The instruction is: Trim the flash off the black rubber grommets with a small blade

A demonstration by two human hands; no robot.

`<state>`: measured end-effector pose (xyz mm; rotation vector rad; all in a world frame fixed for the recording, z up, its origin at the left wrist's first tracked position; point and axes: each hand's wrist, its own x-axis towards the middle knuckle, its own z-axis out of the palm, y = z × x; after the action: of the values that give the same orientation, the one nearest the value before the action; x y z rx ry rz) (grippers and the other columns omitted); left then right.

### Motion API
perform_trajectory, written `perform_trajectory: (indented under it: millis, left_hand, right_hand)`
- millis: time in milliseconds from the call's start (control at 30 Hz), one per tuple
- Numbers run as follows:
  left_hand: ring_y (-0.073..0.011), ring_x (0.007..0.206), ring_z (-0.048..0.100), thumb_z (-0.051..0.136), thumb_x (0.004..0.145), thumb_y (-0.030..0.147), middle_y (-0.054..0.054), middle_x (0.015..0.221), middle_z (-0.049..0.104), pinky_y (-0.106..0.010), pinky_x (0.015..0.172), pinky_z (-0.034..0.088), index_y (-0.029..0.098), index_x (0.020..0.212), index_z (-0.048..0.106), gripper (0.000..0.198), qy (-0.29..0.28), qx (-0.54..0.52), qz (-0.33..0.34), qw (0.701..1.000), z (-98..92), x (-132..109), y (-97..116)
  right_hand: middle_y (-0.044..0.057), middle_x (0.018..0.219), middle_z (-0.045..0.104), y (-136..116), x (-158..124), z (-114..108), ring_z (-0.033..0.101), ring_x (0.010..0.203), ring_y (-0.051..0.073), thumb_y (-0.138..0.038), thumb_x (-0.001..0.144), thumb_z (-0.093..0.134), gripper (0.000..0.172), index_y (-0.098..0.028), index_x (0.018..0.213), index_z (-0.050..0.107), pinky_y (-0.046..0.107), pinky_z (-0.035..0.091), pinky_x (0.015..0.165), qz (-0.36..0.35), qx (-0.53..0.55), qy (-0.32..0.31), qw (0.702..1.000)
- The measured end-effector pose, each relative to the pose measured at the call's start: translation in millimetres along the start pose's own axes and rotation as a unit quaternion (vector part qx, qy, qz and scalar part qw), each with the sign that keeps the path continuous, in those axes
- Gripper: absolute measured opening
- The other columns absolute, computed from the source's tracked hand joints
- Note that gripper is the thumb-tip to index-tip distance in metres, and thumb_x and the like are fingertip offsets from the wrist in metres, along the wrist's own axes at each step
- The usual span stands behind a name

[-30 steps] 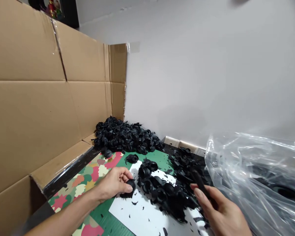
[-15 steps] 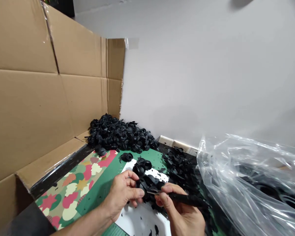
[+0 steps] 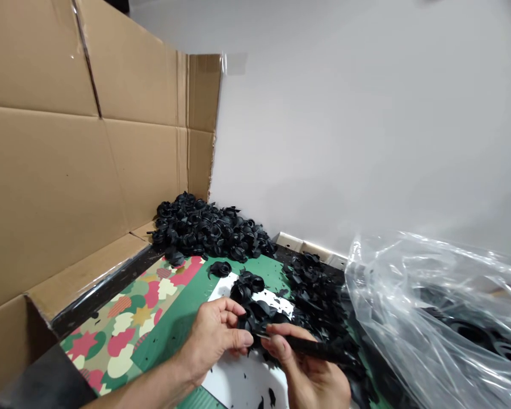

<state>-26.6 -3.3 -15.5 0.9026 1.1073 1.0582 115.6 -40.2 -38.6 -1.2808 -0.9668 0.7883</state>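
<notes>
Currently, the left hand (image 3: 213, 338) is gripping one ribbed black moulded coil (image 3: 247, 318) above a white sheet (image 3: 244, 386), while the right hand (image 3: 306, 369) is pinching one black-handled craft knife (image 3: 310, 347) against it. One heap of matching coils (image 3: 208, 233) is sitting by the cardboard wall (image 3: 68, 170), and another heap (image 3: 315, 295) is lying beside a crumpled clear plastic bag (image 3: 430, 312).

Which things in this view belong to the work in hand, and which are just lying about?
Part of the work: left hand with a black ribbed rubber piece; right hand with a slim black-handled knife; heap of black ribbed pieces; white paper sheet with black scraps.
Just lying about: patterned green mat; clear plastic bag; brown cardboard wall.
</notes>
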Motion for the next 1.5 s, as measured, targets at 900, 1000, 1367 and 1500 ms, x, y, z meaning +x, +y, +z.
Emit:
perform_trajectory:
  millis: [900, 1000, 1367, 1500]
  left_hand:
    - [-0.0118, 0.044, 0.065, 0.088, 0.053, 0.026, 0.001, 0.061, 0.064, -0.015, 0.038, 0.046, 0.012, 0.086, 0.060, 0.046, -0.083, -0.140, -0.028, 0.986, -6.3, -0.4, 3.3]
    - [-0.0135, 0.049, 0.067, 0.089, 0.055, 0.028, -0.002, 0.066, 0.068, -0.016, 0.039, 0.048, 0.012, 0.087, 0.061, 0.045, -0.090, -0.173, -0.037, 0.980, -6.3, 0.4, 1.9]
    - [-0.0139, 0.056, 0.063, 0.089, 0.056, 0.036, -0.006, 0.071, 0.067, -0.018, 0.042, 0.048, 0.011, 0.082, 0.065, 0.044, -0.133, -0.172, -0.032, 0.976, -1.6, 1.3, -5.3]
    - [-0.0133, 0.053, 0.057, 0.087, 0.055, 0.044, -0.002, 0.068, 0.064, -0.020, 0.043, 0.043, 0.015, 0.086, 0.063, 0.049, -0.100, -0.020, 0.027, 0.994, -2.9, -3.3, -2.0]
  right_hand:
    - [-0.004, 0.050, 0.050, -23.0, 14.4, -17.1, 0.043, 0.041, 0.009, -0.055, 0.076, 0.067, 0.041, -0.017, 0.063, 0.060, 0.021, 0.032, 0.041, 0.077, 0.103, -0.171, 0.977]
    - [-0.003, 0.056, 0.055, -14.0, 7.6, -5.8, 0.045, 0.045, 0.012, -0.056, 0.078, 0.062, 0.037, -0.019, 0.073, 0.063, 0.023, 0.034, 0.043, 0.013, 0.010, -0.122, 0.992]
    - [0.002, 0.087, 0.058, 3.6, 1.1, 23.0, 0.056, 0.080, 0.018, -0.026, 0.092, 0.050, 0.014, -0.026, 0.093, 0.064, 0.027, 0.042, 0.070, -0.253, -0.054, -0.023, 0.966]
    - [-0.002, 0.065, 0.053, 1.3, 3.8, 17.7, 0.051, 0.056, 0.014, -0.027, 0.091, 0.052, 0.021, -0.024, 0.071, 0.059, 0.024, 0.037, 0.053, -0.234, -0.111, -0.004, 0.966]
